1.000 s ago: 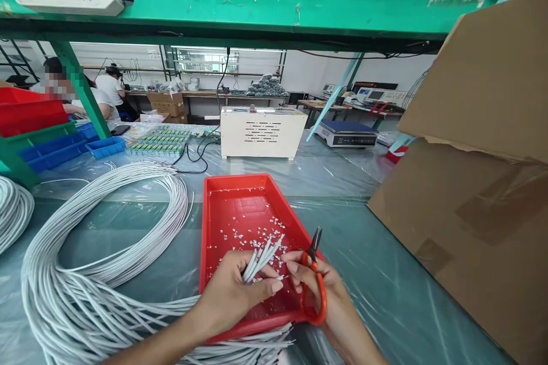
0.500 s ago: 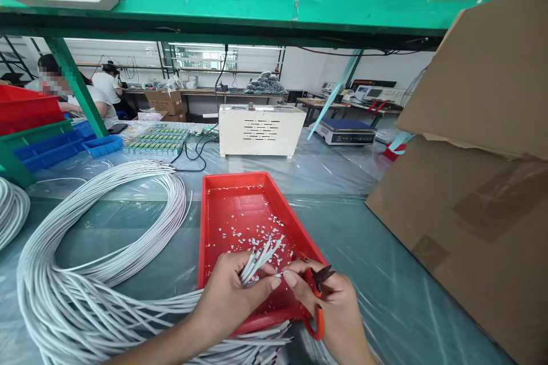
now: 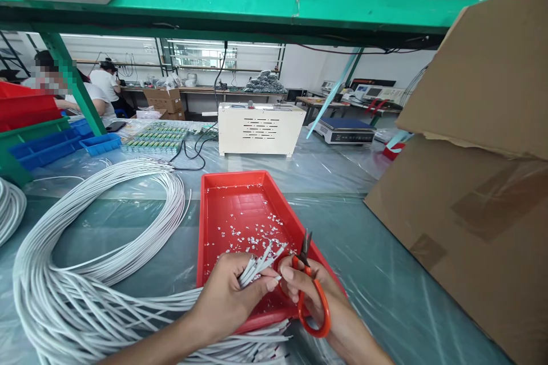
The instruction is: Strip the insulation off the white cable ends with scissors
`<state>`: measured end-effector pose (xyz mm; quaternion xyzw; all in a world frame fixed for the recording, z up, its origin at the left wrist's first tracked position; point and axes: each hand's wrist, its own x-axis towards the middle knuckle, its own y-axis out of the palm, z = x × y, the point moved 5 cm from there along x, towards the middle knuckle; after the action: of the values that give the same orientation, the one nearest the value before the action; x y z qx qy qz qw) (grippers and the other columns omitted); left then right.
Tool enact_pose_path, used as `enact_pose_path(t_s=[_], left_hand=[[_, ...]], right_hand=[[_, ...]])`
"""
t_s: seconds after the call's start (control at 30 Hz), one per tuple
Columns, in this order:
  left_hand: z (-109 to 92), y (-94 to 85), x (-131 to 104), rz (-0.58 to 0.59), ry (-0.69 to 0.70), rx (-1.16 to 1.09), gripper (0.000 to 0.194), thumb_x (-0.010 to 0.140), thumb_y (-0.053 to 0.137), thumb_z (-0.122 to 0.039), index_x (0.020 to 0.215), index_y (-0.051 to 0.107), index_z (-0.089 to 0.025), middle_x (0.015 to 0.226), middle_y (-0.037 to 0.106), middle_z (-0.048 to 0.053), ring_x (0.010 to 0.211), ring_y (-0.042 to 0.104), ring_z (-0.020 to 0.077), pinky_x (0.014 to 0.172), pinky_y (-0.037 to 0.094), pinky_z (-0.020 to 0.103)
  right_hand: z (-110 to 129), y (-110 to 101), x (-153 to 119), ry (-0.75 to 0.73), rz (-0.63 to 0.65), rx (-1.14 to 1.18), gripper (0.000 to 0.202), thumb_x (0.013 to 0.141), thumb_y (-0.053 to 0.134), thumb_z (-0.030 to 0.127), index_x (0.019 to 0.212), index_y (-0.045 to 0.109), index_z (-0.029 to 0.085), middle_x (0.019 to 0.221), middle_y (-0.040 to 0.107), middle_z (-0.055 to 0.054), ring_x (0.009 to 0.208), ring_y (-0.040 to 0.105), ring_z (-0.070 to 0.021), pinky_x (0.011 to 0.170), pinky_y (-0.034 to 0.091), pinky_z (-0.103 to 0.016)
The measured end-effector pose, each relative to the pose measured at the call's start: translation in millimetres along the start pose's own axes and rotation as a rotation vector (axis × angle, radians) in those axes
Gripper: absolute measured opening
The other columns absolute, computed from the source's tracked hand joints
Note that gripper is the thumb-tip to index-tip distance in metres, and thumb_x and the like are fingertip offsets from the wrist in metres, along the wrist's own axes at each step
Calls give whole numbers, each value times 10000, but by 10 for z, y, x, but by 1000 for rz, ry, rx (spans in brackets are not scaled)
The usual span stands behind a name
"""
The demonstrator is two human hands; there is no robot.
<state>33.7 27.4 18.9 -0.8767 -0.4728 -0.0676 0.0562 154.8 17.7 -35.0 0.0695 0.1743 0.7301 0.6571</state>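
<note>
My left hand (image 3: 233, 299) is closed around a bunch of white cable ends (image 3: 262, 265), which point up and to the right. Its thumb and forefinger pinch one short end near my other hand. Scissors with orange handles (image 3: 322, 313) hang on the fingers of my right hand (image 3: 317, 288), their dark blades pointing up and slightly parted. Under both hands lies a red tray (image 3: 204, 211) scattered with small white and silvery scraps (image 3: 257, 234). The cables lead back to a large white coil (image 3: 38, 274) on the left.
A cardboard box (image 3: 483, 228) stands close on the right. Behind the tray are a cream metal machine (image 3: 260, 130) and a scale (image 3: 345, 131). Blue bins (image 3: 100, 144) sit at the back left. A green shelf beam (image 3: 257, 3) crosses overhead. Co-workers sit farther back.
My right hand has drawn slightly away from the cable ends. The scissors in it have swung from pointing right to pointing upward. My left hand stays nearly in place.
</note>
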Motion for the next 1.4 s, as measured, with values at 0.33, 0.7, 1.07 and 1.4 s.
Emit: enact_pose_path(t_s=[0.33, 0.7, 1.07, 1.4], left_hand=[[154, -28, -20, -28, -152, -15, 176, 780, 584, -224, 750, 698, -94, 673, 681, 52, 532, 570, 111, 542, 465, 204], [217, -33, -34, -73, -186, -179, 115, 731, 636, -170, 819, 593, -109, 685, 614, 1, 583, 595, 99, 559, 527, 209], [240, -79, -20, -73, -181, -36, 185, 783, 587, -255, 837, 659, -93, 614, 605, 7, 527, 584, 92, 540, 501, 188], [288, -84, -18, -94, -152, -71, 191, 787, 573, -238, 899, 658, -108, 739, 622, 33, 613, 593, 121, 594, 526, 238]], right_hand=[[-80, -20, 48, 96, 73, 19, 289, 649, 722, 372, 575, 542, 157, 497, 459, 47, 487, 362, -85, 493, 268, -207], [-92, -25, 64, 112, 25, -1, 307, 634, 741, 413, 614, 594, 145, 494, 485, 51, 451, 361, -56, 441, 244, -177], [11, -50, 19, -85, -92, -139, 246, 625, 753, 339, 712, 625, 148, 569, 509, 41, 517, 417, -89, 498, 338, -187], [129, -34, -40, -330, -129, -617, 80, 756, 582, 240, 719, 562, 173, 658, 552, 5, 637, 517, -157, 570, 397, -217]])
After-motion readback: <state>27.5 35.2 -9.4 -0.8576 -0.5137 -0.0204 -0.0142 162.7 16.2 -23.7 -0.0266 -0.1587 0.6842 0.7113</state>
